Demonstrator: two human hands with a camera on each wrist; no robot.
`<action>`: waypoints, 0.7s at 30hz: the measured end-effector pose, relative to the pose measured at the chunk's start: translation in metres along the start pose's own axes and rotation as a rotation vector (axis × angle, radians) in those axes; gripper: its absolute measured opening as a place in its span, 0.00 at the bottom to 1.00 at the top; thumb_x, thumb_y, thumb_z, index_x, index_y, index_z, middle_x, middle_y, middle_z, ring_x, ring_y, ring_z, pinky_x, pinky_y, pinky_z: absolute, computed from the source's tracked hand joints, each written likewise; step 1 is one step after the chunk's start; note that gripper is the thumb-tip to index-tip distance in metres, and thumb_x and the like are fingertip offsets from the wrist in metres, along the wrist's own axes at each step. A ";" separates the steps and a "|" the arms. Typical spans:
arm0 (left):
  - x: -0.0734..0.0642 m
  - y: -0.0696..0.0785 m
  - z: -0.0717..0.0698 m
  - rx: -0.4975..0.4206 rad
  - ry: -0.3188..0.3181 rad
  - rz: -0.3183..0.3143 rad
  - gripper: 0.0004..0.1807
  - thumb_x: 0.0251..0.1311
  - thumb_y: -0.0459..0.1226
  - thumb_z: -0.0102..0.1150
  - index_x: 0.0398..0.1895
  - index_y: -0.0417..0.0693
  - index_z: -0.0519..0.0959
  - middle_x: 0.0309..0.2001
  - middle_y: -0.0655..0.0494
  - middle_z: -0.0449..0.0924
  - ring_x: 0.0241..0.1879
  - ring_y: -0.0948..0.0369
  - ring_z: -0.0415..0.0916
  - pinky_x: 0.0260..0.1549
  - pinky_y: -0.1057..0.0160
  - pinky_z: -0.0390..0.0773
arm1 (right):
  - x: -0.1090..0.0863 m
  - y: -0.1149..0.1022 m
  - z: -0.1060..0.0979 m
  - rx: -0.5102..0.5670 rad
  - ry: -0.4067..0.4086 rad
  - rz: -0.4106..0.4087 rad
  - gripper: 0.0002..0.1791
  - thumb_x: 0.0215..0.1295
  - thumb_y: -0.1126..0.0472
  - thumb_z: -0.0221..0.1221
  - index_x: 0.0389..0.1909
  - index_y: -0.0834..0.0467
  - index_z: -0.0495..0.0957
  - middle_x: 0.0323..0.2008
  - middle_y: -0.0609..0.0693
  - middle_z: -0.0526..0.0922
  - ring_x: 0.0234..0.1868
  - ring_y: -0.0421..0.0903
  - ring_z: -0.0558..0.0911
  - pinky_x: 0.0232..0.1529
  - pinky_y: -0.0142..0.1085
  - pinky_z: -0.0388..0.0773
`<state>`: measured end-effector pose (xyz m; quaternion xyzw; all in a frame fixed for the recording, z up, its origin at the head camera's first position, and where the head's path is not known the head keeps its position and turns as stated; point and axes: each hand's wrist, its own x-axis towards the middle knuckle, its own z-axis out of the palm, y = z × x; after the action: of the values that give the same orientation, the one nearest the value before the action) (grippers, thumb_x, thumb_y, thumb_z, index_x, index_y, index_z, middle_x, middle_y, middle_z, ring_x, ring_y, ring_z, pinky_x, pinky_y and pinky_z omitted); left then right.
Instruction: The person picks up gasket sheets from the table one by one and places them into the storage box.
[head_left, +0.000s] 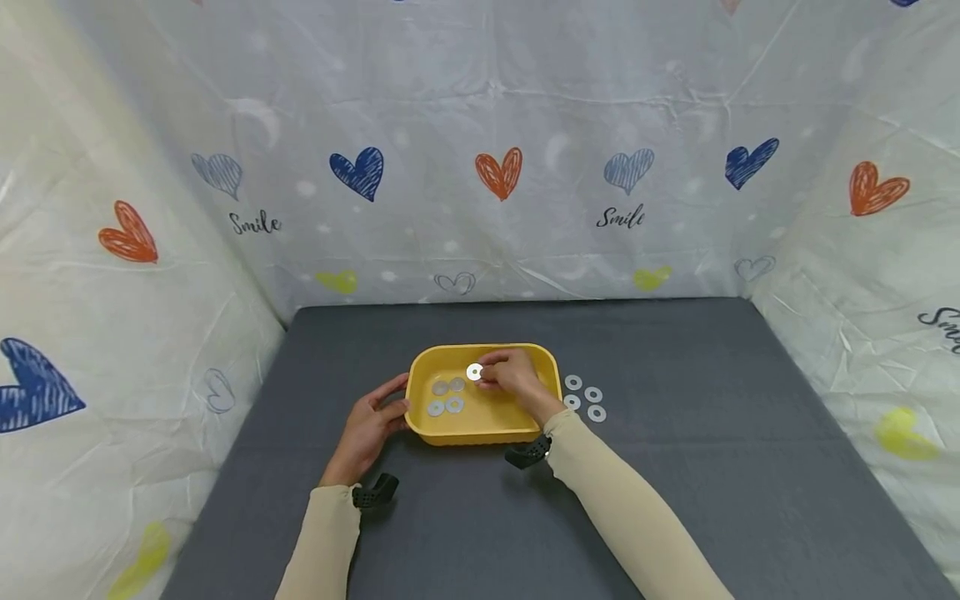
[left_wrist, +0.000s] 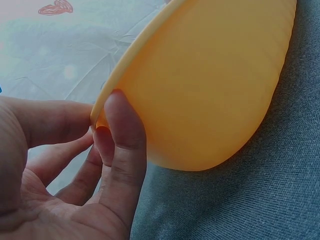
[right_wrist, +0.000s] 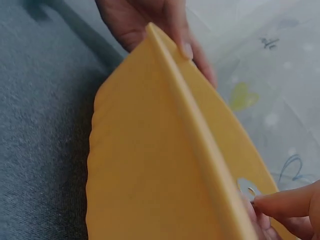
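Note:
A yellow plastic tray (head_left: 480, 438) stands near the middle of the dark table. My left hand (head_left: 367, 429) grips the tray's left end, thumb and fingers at the rim. In the left wrist view the thumb (left_wrist: 125, 130) lies along the outer wall. Over the inside of the tray, my right hand (head_left: 512, 375) pinches a flat metal washer (head_left: 469, 369) between thumb and fingertips. The right wrist view shows that washer (right_wrist: 243, 185) held up past the near rim. Several washers (head_left: 431, 409) lie flat on the tray's floor in its left half.
Just right of the tray, several more washers (head_left: 592, 415) lie on the grey tabletop (head_left: 675, 500), partly close to the right forearm. Pale curtains (head_left: 480, 100) printed with hearts hang behind the table and along both sides.

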<state>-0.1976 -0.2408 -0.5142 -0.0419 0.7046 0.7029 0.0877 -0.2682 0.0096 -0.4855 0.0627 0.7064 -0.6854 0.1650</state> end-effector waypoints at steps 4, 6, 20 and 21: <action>0.001 0.001 0.000 -0.010 0.001 0.000 0.31 0.68 0.35 0.56 0.74 0.52 0.63 0.71 0.50 0.62 0.48 0.59 0.79 0.40 0.68 0.82 | 0.005 0.001 0.002 -0.015 0.006 0.038 0.11 0.62 0.73 0.60 0.45 0.67 0.82 0.35 0.58 0.84 0.27 0.43 0.85 0.46 0.42 0.84; 0.000 0.002 0.000 -0.011 -0.003 -0.002 0.31 0.69 0.34 0.56 0.74 0.51 0.63 0.72 0.50 0.61 0.48 0.59 0.79 0.40 0.68 0.82 | 0.008 0.002 0.002 -0.021 0.010 0.052 0.11 0.62 0.74 0.60 0.45 0.67 0.82 0.34 0.57 0.83 0.26 0.43 0.85 0.45 0.42 0.84; -0.001 0.003 0.001 0.008 0.005 0.007 0.30 0.68 0.34 0.56 0.73 0.52 0.64 0.71 0.50 0.63 0.49 0.58 0.78 0.40 0.67 0.82 | 0.012 0.010 0.000 -0.104 -0.009 0.042 0.12 0.61 0.75 0.60 0.45 0.68 0.83 0.39 0.63 0.85 0.24 0.42 0.85 0.34 0.34 0.85; -0.001 0.003 0.001 0.008 0.008 0.006 0.30 0.68 0.34 0.56 0.73 0.52 0.64 0.71 0.50 0.63 0.49 0.58 0.78 0.40 0.67 0.82 | 0.012 0.011 0.000 -0.111 -0.012 0.041 0.12 0.61 0.75 0.60 0.45 0.67 0.83 0.39 0.63 0.85 0.25 0.42 0.85 0.34 0.34 0.85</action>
<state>-0.1972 -0.2395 -0.5115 -0.0421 0.7078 0.7003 0.0831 -0.2761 0.0083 -0.4994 0.0639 0.7409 -0.6420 0.1866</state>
